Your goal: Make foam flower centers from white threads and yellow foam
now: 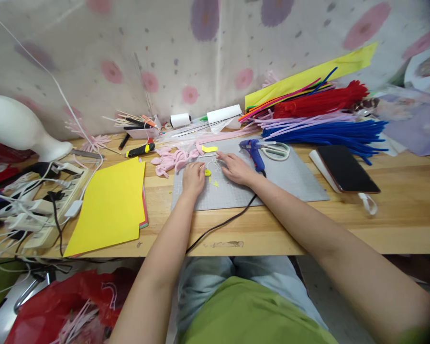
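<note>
Both bare hands are down over the grey, rectangular cutting mat (290, 179), palms lowered, with the little cluster of craft bits right between them. Here's the left hand (193, 179), at the mat's left part, back of the hand up, fingers bent over; its fingertips come right beside a small, bright yellow, rounded piece (208, 173). Is it pinching that piece or merely resting by it? The fingers hide the contact, so I cannot tell.

Across to the right hand (235, 168), and this one is loose, fingers spread, the index finger stretched out and clear of the thumb, no clenched grip showing. That index fingertip points in near a short, flat yellow strip (209, 149), while the thin, tangled white thread (215, 166) lies between the two hands, just beside the right fingers; whether they touch it is too small to tell. Below the thread, tiny yellow scraps (215, 183) dot the mat.

Just past the left hand sits a heap of soft, fuzzy pink pieces (170, 160), reaching over the mat's edge. Beyond the right hand lies a blue hot-glue gun (253, 155), white-handled scissors (276, 151) right next to it.
</note>
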### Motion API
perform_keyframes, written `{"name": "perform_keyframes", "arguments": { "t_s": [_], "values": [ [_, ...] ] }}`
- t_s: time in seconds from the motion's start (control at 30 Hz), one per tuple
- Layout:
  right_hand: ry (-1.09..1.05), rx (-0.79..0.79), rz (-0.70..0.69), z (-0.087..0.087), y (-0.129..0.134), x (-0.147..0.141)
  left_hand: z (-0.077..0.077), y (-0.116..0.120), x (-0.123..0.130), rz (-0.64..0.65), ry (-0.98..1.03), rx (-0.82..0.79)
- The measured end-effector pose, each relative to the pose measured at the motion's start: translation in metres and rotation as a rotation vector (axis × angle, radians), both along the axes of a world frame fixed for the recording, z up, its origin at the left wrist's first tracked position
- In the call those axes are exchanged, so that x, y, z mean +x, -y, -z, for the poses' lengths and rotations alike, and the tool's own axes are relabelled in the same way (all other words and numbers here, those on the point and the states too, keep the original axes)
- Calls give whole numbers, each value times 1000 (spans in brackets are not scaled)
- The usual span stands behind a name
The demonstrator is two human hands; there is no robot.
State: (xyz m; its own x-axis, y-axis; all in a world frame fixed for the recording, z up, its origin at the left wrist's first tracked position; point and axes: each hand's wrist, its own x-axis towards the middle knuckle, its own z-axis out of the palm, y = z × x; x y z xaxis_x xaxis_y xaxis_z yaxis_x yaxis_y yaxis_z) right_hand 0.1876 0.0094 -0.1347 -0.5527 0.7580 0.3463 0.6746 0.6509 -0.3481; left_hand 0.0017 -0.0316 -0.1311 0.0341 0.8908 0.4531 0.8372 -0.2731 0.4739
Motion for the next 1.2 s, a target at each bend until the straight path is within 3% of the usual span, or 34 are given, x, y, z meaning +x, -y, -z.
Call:
{"name": "perform_keyframes", "arguments": {
  "t_s": [0.23,0.43,0.53,0.73,0.87,1.0,1.2],
  "values": [
    [11,-3,26,3,-1,0,3,-2,-6,-46,92,76],
    [44,-10,-53,2,-1,-2,1,-1,-12,-113,217,146],
    [12,-9,15,2,-1,-2,0,0,-15,-120,311,117],
    [16,-4,2,1,1,-1,-3,1,-16,-151,499,103],
    [-34,55,102,0,3,1,3,-5,-20,-152,700,57],
    [-77,79,111,-3,5,2,10,-12,-22,-158,858,-4],
    [-190,-72,136,-17,7,-15,11,-14,-22,-107,918,-30]
  ]
}}
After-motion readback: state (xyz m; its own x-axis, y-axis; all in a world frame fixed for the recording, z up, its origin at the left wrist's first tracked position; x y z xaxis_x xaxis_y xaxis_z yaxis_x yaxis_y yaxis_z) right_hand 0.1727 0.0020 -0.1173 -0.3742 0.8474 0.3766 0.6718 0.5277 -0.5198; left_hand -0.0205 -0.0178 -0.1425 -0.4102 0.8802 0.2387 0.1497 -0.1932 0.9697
